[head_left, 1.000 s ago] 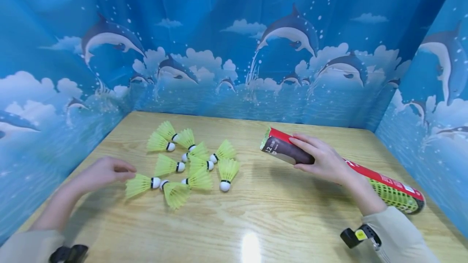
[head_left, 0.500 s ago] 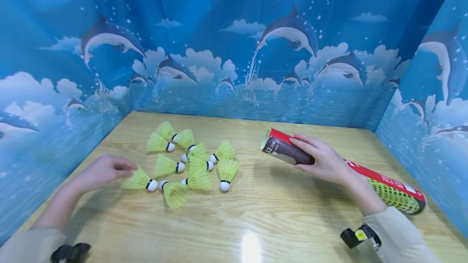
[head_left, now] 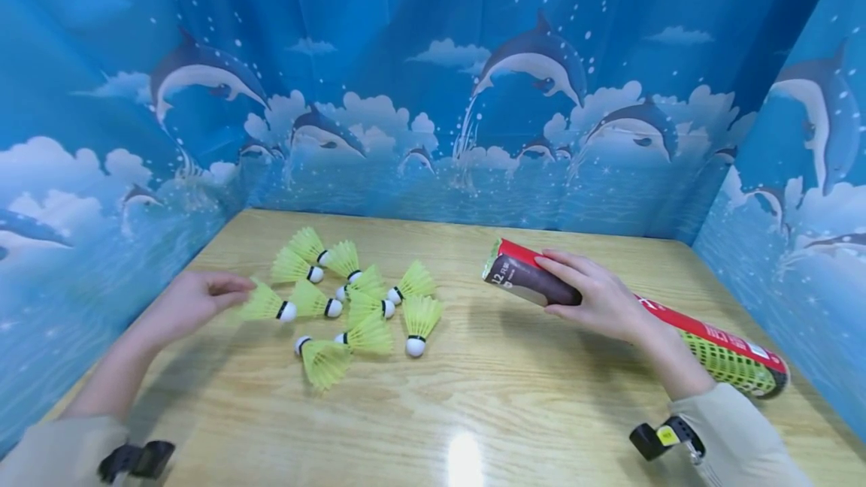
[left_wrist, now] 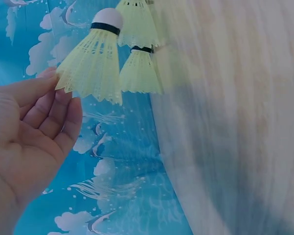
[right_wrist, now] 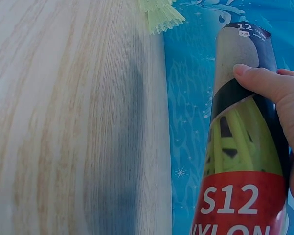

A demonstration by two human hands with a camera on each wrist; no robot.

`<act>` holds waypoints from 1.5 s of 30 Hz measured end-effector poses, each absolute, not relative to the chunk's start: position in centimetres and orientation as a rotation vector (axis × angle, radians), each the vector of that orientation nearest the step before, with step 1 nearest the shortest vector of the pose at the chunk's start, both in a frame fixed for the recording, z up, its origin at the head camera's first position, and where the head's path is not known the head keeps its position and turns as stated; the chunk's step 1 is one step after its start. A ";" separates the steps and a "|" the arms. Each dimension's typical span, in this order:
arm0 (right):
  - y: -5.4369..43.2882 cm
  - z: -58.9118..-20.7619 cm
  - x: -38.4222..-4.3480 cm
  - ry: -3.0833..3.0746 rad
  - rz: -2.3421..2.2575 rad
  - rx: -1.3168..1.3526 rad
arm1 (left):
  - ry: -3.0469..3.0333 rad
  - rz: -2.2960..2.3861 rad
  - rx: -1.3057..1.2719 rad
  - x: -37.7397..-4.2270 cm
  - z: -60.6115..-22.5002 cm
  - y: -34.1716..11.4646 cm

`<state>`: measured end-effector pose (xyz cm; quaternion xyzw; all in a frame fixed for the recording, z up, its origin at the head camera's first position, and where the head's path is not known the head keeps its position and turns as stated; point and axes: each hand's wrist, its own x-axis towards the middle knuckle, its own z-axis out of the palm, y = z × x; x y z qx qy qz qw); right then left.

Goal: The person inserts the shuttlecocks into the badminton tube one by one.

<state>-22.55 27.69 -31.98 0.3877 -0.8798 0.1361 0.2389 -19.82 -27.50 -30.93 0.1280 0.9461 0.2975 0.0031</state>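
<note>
Shuttlecock (left_wrist: 94, 61) and tube (head_left: 531, 273) in separate hands (head_left: 192, 303) (head_left: 598, 295)

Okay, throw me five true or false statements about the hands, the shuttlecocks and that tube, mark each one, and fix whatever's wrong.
1. The left hand pinches a shuttlecock by its skirt. True.
2. Both hands hold shuttlecocks. False: the right hand grips the tube.
3. The number 12 is printed on the tube. True.
4. The held shuttlecock has a red base. False: the base is white, with a dark band next to it.
5. In the head view, the other shuttlecocks on the table are all left of the tube. True.
</note>
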 end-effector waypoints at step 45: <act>27.1 -31.7 -22.4 -2.407 0.385 1.076 | 2.940 1.296 0.577 -24.0 -28.8 -15.6</act>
